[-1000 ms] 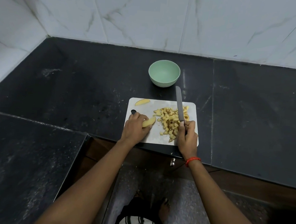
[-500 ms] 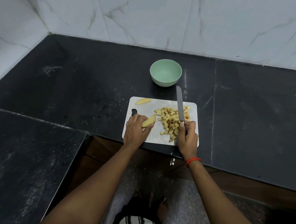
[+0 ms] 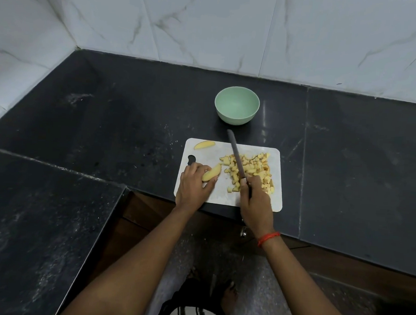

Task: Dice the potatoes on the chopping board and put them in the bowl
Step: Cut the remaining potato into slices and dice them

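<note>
A white chopping board (image 3: 224, 199) lies at the near edge of the dark stone desk (image 3: 107, 128), and both hands work over it. The left hand (image 3: 193, 186) sits at the board's 8 o'clock. Its grip is curled down around a peeled potato wedge (image 3: 213, 173), fingers over the near end and thumb against the side, and the wedge's free end points toward 2 o'clock. The right hand (image 3: 256, 201), at 5 o'clock, has its grip wrapped tight round the handle of a knife (image 3: 236, 156). The grey blade runs up toward 11 o'clock, across the left part of the diced potato (image 3: 252, 169), and its tip shows past the board's far edge. Whether the edge touches the cubes or hangs just above them cannot be told. The diced pieces are heaped from the board's centre out to 3 o'clock, all of them on the board. A second wedge (image 3: 204, 144) lies alone in the 10 o'clock corner, well apart from the hands. The pale green bowl (image 3: 236, 119) stands upright on the desk at the board's 12 o'clock, near its far edge but not touching it. An orange thread band (image 3: 268, 238) circles the right wrist. White marbled tiles (image 3: 209, 25) back the desk.
</note>
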Demonstrator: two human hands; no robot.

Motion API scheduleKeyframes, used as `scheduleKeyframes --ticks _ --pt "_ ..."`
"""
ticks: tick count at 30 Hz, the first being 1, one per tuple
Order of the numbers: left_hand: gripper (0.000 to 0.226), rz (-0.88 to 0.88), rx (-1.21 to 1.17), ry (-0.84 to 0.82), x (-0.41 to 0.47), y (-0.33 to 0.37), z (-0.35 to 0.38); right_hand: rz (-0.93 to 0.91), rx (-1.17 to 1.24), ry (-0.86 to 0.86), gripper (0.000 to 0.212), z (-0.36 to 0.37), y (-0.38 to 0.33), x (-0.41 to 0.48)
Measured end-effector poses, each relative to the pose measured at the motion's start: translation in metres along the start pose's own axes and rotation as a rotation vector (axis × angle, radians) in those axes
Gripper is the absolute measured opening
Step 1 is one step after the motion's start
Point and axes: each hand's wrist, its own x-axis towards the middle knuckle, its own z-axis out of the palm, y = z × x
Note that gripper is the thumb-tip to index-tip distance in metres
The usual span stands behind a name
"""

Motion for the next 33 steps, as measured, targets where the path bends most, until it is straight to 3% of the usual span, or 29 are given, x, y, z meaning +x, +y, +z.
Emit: scheduleKeyframes --ticks 7,21,33 --pt "0.032 0.010 -0.010 0.015 -0.001 -0.001 0.001 -0.016 -0.285 -0.095 0.013 0.034 -0.012 -0.001" --pt "0.038 0.018 0.002 0.000 -0.001 0.000 0.001 -0.026 -0.358 -0.174 0.014 0.031 -0.015 0.001" --pt "0.035 0.015 0.019 -0.015 0.001 -0.004 0.002 0.061 -0.488 -0.250 0.038 0.039 -0.026 -0.003"
